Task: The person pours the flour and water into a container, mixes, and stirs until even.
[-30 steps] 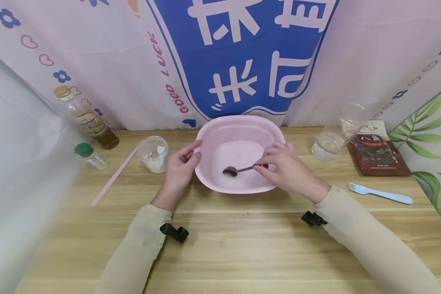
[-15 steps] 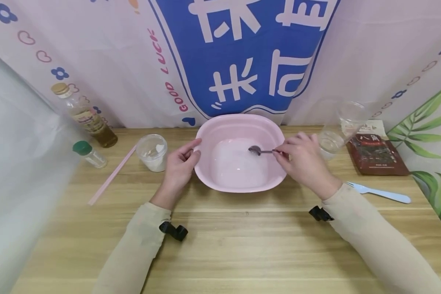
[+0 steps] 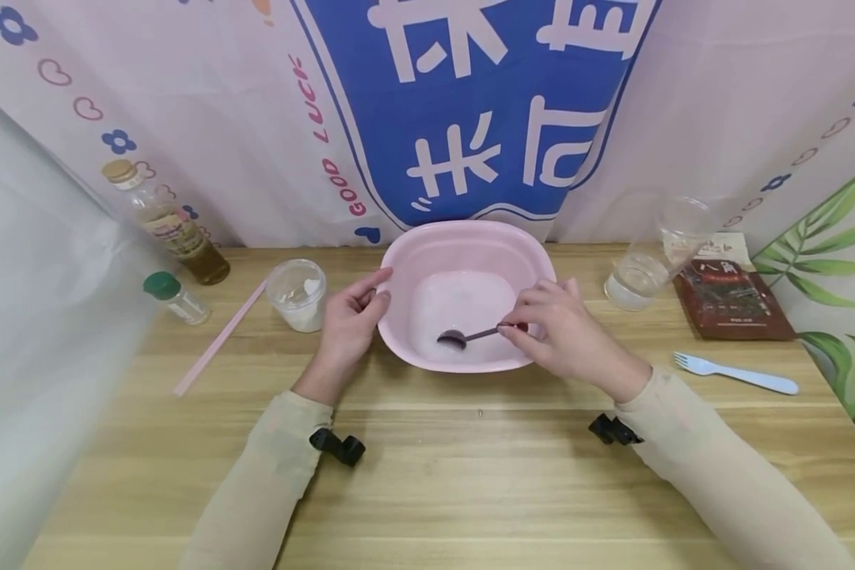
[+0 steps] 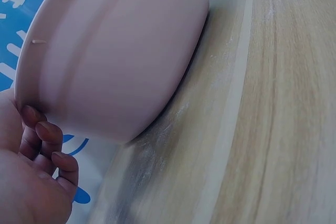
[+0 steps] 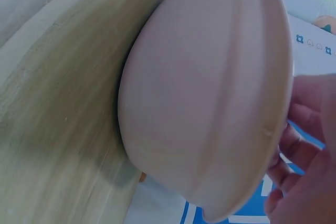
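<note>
Pink basin (image 3: 470, 245) steadied by left hand (image 3: 345, 328), right hand (image 3: 563, 332) pinching spoon (image 3: 463, 337)

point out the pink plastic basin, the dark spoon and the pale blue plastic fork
pink plastic basin (image 3: 470, 237), head view, far rim
dark spoon (image 3: 453, 339), head view, its bowl inside the basin
pale blue plastic fork (image 3: 744, 375), head view, middle of the handle
</note>
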A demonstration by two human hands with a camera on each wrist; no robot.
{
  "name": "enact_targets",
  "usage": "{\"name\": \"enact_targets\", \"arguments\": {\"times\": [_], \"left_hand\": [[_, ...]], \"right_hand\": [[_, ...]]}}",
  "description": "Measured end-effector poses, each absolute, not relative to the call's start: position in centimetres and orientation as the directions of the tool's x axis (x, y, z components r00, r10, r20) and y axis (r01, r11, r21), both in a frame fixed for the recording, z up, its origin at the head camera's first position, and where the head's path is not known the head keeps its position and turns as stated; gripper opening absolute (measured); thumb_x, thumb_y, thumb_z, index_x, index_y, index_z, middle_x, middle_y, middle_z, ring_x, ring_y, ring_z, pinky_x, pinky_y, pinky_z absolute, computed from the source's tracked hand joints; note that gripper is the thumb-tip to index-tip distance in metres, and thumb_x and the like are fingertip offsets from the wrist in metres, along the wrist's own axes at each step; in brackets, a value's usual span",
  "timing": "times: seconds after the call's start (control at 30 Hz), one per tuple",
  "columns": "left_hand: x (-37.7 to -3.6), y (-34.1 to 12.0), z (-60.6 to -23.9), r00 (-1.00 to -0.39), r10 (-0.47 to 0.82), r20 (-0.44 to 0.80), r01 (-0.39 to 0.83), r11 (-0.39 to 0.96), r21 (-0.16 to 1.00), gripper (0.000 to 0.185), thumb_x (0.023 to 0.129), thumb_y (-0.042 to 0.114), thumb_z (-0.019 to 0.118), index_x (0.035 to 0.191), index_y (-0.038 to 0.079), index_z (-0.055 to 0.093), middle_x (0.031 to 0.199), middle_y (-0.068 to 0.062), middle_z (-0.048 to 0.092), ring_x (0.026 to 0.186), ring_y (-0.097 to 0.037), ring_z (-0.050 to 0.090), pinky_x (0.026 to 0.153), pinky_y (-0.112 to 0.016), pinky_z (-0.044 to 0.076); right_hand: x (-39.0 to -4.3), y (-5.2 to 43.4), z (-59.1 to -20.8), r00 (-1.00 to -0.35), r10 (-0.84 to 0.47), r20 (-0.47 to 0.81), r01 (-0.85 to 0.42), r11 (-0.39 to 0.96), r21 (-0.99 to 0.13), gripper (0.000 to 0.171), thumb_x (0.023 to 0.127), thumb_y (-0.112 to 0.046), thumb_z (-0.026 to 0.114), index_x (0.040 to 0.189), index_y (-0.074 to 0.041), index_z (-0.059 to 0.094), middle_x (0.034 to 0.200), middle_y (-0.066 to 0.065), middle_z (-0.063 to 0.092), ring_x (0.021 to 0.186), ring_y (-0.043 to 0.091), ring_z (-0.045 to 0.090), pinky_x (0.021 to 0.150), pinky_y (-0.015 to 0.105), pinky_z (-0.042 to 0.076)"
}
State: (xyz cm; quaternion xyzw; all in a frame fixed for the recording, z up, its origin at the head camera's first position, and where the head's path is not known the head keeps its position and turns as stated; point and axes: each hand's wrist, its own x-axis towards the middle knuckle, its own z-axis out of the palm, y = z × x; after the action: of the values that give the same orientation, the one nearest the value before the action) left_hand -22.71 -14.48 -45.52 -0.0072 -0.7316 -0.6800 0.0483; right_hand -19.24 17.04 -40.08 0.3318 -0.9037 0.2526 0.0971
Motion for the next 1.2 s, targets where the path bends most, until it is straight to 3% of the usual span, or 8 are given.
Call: {"name": "enact_targets", "arguments": {"times": [0.17, 0.6, 0.93, 1.2], "left_hand": [[-22.7, -14.5, -45.6, -0.995, -0.055, 0.078, 0.074, 0.083, 0.994, 0.039, 0.102, 0.008, 0.066, 0.141, 0.001, 0.07, 0.073, 0.005, 0.057, 0.067, -0.006, 0.052, 0.056, -0.016, 0.045], [-22.6, -14.6, -45.6, -0.994, -0.048, 0.1, 0.096, 0.076, 0.993, 0.039, 0.102, 0.006, 0.066, 0.14, 0.0, 0.07, 0.071, 0.005, 0.055, 0.065, -0.006, 0.05, 0.054, -0.016, 0.042], [-22.6, -14.5, -45.6, -0.994, -0.048, 0.1, 0.097, 0.06, 0.993, 0.039, 0.102, 0.005, 0.065, 0.14, 0.0, 0.07, 0.071, 0.005, 0.058, 0.065, -0.007, 0.053, 0.055, -0.017, 0.045], [-22.5, -14.4, -45.5, -0.994, -0.053, 0.096, 0.093, 0.055, 0.994, 0.039, 0.102, 0.004, 0.065, 0.14, 0.0, 0.07, 0.07, 0.005, 0.057, 0.064, -0.006, 0.052, 0.054, -0.016, 0.043]], "right_hand": [[-19.2, 18.0, -40.0, -0.749, -0.549, 0.371, -0.661, 0.651, -0.373, 0.003, 0.092, -0.011, 0.082, 0.094, -0.011, 0.084, 0.088, -0.001, 0.073, 0.095, 0.022, 0.057, 0.087, 0.045, 0.029], [-20.5, 19.5, -40.4, -0.774, -0.408, 0.484, -0.545, 0.818, -0.181, 0.006, 0.089, -0.007, 0.085, 0.094, -0.004, 0.085, 0.094, 0.014, 0.08, 0.091, 0.036, 0.063, 0.081, 0.051, 0.031], [-19.7, 18.2, -40.2, -0.731, -0.531, 0.428, -0.654, 0.723, -0.22, 0.002, 0.089, -0.01, 0.085, 0.091, -0.009, 0.084, 0.087, 0.003, 0.075, 0.091, 0.027, 0.06, 0.085, 0.05, 0.032], [-18.8, 17.6, -40.0, -0.705, -0.601, 0.376, -0.705, 0.651, -0.281, 0.004, 0.091, -0.01, 0.085, 0.088, -0.013, 0.084, 0.08, -0.005, 0.066, 0.086, 0.017, 0.054, 0.084, 0.042, 0.027]]}}
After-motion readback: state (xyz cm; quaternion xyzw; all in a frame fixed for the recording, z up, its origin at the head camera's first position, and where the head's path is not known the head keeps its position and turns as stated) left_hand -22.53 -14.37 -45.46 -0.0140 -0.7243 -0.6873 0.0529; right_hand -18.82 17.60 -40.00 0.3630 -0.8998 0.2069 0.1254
